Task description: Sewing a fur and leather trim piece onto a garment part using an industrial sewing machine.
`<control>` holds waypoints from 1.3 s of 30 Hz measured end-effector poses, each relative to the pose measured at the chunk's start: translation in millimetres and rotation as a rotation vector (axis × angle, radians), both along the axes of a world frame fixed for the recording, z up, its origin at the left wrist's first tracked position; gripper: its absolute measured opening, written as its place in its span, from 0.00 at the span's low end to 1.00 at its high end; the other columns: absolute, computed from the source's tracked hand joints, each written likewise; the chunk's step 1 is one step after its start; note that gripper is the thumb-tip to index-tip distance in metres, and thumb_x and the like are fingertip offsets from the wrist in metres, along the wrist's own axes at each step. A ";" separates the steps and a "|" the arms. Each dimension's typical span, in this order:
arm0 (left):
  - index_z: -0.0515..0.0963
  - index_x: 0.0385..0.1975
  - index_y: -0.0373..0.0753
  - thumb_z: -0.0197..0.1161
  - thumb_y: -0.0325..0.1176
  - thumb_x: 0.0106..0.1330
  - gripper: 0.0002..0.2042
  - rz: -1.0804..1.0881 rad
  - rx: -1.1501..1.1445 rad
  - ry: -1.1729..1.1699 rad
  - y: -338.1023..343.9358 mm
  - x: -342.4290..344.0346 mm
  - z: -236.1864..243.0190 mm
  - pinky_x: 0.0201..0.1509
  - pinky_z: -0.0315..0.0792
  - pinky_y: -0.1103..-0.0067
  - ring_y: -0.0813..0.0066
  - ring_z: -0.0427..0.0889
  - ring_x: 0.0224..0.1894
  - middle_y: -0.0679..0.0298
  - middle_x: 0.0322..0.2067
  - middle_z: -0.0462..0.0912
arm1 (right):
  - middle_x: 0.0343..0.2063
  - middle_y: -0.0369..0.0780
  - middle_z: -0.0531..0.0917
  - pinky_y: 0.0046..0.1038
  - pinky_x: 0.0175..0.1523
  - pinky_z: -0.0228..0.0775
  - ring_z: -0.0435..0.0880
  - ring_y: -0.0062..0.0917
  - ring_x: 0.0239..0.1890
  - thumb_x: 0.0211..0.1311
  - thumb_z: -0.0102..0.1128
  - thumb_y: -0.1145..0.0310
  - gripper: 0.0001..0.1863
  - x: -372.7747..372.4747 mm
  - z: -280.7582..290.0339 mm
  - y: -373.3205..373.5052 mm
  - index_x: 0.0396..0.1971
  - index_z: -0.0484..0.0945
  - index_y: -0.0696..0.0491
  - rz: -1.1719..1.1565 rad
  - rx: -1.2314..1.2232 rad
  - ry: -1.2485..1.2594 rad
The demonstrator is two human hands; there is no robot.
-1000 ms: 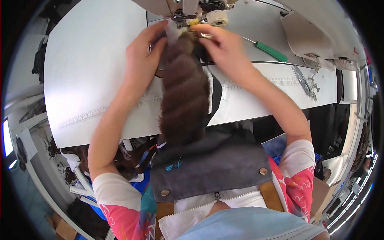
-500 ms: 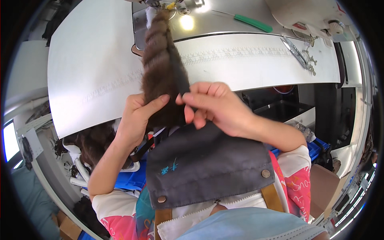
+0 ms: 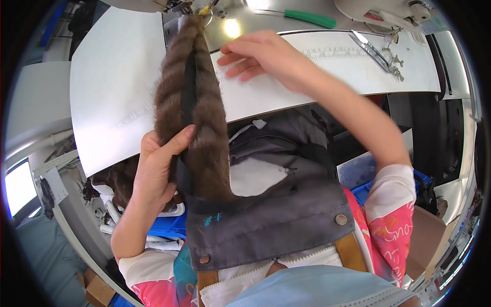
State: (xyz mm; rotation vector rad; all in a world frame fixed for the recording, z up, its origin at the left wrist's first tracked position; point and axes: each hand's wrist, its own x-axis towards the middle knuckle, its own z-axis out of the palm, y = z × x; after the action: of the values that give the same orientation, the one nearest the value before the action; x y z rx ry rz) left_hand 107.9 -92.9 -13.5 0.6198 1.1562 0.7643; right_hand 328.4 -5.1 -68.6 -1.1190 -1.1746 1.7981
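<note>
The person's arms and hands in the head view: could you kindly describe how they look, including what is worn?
The left hand and right hand are gloveless. The left sleeve and right sleeve are short, white toward the elbow and pink above, with pale printed lettering, leaving the forearms uncovered.

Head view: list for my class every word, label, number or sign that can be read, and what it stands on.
Grey apron: blue embroidered characters, not copied here.
Pink-and-white sleeves: lettering, not copied here.
White table: ruler scale, numbers too small to read.
Sewing machine: red label, too small to read.
</note>
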 end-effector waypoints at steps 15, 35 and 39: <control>0.77 0.41 0.31 0.58 0.26 0.65 0.08 -0.032 -0.162 -0.086 -19.1 2.3 -29.3 0.38 0.74 0.82 0.84 0.78 0.34 0.66 0.34 0.81 | 0.22 0.39 0.79 0.26 0.28 0.67 0.75 0.21 0.24 0.55 0.52 0.74 0.09 -62.5 -18.7 -22.2 0.26 0.79 0.64 -0.027 -0.192 -0.166; 0.77 0.43 0.31 0.55 0.25 0.65 0.10 0.021 0.707 0.962 33.7 -4.8 -39.1 0.44 0.69 0.83 0.76 0.77 0.40 0.59 0.39 0.80 | 0.44 0.36 0.79 0.23 0.51 0.71 0.78 0.19 0.45 0.64 0.53 0.70 0.15 -60.2 -96.5 -109.9 0.49 0.72 0.57 0.183 -0.713 0.867; 0.74 0.52 0.39 0.54 0.30 0.67 0.15 -0.180 1.128 0.982 75.7 -8.9 -88.7 0.64 0.58 0.69 0.66 0.69 0.61 0.58 0.56 0.73 | 0.45 0.34 0.79 0.21 0.52 0.69 0.78 0.19 0.46 0.63 0.55 0.70 0.18 -63.6 -105.1 -108.6 0.53 0.71 0.57 0.233 -0.597 0.979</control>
State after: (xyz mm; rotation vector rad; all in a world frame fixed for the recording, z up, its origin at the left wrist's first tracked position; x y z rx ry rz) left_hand 99.0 -17.2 -102.3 2.1869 1.4288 0.9512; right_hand 264.8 -113.7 -173.7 -0.2345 -0.1786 2.5041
